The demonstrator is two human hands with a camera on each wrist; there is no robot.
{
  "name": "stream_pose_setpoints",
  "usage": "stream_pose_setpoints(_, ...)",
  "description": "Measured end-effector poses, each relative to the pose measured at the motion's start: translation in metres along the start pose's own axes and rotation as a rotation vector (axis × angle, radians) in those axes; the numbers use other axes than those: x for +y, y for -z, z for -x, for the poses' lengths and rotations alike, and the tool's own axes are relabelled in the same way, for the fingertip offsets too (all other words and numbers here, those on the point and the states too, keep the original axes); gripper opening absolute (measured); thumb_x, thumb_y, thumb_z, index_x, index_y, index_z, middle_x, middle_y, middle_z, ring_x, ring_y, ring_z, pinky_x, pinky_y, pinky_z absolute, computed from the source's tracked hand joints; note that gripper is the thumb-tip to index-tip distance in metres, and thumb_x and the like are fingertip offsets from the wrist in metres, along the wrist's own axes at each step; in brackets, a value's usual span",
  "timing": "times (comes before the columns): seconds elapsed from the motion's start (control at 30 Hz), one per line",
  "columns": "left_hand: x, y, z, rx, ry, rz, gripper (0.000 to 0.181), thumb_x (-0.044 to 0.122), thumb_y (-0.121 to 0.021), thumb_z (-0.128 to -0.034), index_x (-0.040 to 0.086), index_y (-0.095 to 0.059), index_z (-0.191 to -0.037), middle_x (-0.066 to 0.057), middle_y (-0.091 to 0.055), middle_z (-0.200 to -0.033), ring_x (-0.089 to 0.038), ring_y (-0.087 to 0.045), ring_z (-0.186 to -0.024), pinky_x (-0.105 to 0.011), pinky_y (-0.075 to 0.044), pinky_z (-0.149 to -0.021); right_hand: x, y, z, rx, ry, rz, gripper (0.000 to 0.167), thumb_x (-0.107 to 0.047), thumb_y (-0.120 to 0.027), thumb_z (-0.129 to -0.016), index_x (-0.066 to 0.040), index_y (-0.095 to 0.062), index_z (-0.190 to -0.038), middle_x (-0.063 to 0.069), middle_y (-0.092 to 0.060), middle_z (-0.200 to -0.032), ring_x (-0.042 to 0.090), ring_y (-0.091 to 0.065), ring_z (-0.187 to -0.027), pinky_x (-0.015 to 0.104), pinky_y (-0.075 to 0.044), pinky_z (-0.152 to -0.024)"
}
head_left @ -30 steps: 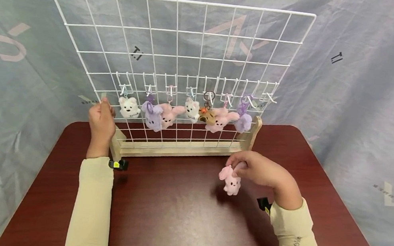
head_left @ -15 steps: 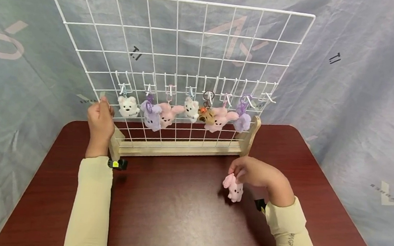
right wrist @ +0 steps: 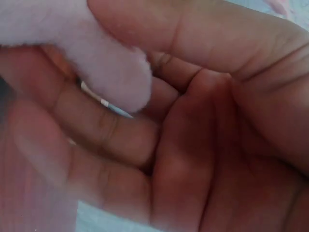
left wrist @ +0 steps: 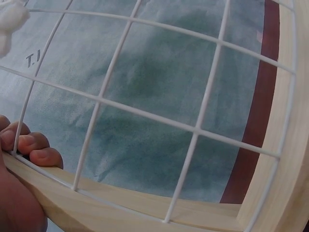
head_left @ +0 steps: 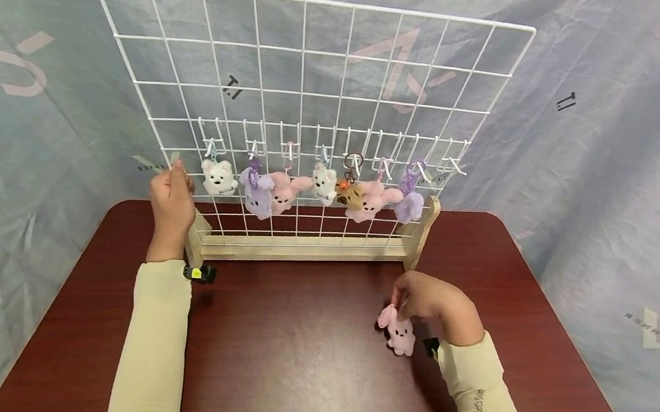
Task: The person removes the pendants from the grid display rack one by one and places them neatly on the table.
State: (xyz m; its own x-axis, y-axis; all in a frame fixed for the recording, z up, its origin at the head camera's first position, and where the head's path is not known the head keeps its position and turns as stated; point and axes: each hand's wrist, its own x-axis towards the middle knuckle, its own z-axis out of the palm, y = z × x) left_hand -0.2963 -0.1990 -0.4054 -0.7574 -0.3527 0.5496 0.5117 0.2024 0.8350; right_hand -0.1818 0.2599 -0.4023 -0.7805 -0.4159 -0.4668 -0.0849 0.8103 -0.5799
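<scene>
My left hand (head_left: 173,206) grips the left side of a white wire grid rack (head_left: 317,94), fingers curled round its wooden upright (left wrist: 72,205) in the left wrist view. Low over the table at the right, my right hand (head_left: 437,304) pinches a pink plush bunny keychain (head_left: 401,338) by its upper part; whether its feet touch the table I cannot tell. In the right wrist view a pink plush ear (right wrist: 116,72) lies between thumb and fingers. Along the rack's hooks hang a white plush bear (head_left: 219,178), a purple bunny (head_left: 256,195) and several other plush keychains.
The rack stands in a pale wooden base (head_left: 301,247) at the back of a dark red table (head_left: 289,363). At the rack's far right a white hook (head_left: 453,166) carries no keychain. A grey printed cloth (head_left: 612,162) hangs behind.
My right hand has come down and a little to the right, toward the table, with the pink bunny still pinched. The left hand stays at the rack's side.
</scene>
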Motion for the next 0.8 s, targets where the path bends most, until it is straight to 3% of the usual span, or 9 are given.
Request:
stream_pose_setpoints(0.27,0.001,-0.002,-0.001,0.017,0.005,0.007,0.062,0.021,-0.042,-0.1109,-0.002,-0.030,-0.055,0.010,-0.028,-0.046,-0.005,-0.021,-0.045,-0.025,-0.018,-0.050,0.005,-0.005,-0.005,0.037,-0.124,0.050,0.022,0.010,-0.077,-0.069,-0.004,-0.072,-0.087,0.001,-0.067,-0.075,0.014,-0.059,-0.068,0.027,-0.050,-0.063)
stream_pose_setpoints(0.67,-0.001,-0.003,0.001,0.055,-0.017,-0.016,0.062,0.019,-0.043,-0.1109,-0.003,-0.032,-0.055,0.012,-0.031,-0.045,-0.004,-0.023,-0.044,-0.024,-0.020,-0.050,0.010,-0.006,-0.008,0.069,-0.149,0.122,0.029,0.005,-0.083,-0.066,-0.001,-0.074,-0.093,0.004,-0.068,-0.084,0.017,-0.055,-0.073,0.028,-0.050,-0.063)
stream_pose_setpoints(0.8,-0.003,-0.004,0.001,0.076,-0.009,-0.036,0.061,0.019,-0.044,-0.1105,-0.001,-0.034,-0.054,0.013,-0.033,-0.045,-0.004,-0.023,-0.043,-0.024,-0.020,-0.050,0.009,-0.003,-0.010,0.089,-0.151,0.151,0.035,0.000,-0.087,-0.069,-0.001,-0.075,-0.102,0.008,-0.073,-0.094,0.019,-0.061,-0.080,0.033,-0.055,-0.069)
